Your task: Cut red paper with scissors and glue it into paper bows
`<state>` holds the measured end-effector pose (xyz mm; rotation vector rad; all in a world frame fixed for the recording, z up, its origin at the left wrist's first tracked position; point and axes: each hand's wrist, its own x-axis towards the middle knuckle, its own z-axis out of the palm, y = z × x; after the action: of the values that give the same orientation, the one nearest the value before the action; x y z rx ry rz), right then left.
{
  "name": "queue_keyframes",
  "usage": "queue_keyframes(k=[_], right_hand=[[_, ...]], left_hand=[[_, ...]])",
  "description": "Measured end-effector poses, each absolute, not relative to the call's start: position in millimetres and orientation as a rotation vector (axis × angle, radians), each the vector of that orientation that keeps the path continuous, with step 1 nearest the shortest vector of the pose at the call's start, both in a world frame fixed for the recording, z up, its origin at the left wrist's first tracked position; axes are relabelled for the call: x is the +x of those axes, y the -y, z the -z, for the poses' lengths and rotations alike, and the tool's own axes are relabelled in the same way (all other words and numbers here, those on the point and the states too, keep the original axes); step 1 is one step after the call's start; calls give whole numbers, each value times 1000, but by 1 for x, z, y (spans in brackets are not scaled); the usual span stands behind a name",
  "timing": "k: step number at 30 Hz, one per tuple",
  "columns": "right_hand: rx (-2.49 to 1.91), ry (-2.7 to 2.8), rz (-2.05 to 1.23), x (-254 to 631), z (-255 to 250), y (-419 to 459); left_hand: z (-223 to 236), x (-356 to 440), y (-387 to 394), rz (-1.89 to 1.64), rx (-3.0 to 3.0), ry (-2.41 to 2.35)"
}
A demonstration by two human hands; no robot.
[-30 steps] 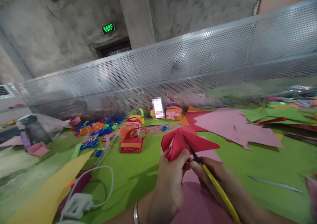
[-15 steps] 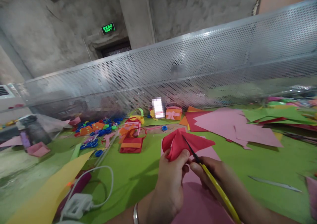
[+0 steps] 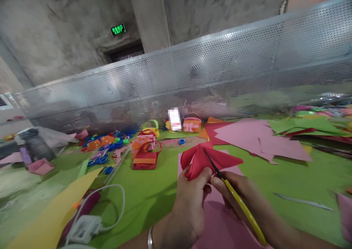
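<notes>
Flaring wider, red paper (image 3: 198, 163) stays pinched in left grip (image 3: 190, 199); right grip (image 3: 246, 190) clasps scissors (image 3: 239, 202).

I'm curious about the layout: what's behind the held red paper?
A pink sheet on the green tabletop shows past the edges of the red paper. Whatever lies directly behind the paper and the left hand is covered.
</notes>
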<state>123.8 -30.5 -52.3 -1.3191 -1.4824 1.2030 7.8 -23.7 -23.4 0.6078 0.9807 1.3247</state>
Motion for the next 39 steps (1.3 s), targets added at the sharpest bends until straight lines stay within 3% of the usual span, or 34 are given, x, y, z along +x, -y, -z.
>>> queue_keyframes(k=[21,39], right_hand=[[-1273,1347,-1281,121,56,32],[-1397,1510,-1040,127,45,29]], left_hand=[[24,10,26,-1294,628,-972],[15,8,27,-1265,585,-901]])
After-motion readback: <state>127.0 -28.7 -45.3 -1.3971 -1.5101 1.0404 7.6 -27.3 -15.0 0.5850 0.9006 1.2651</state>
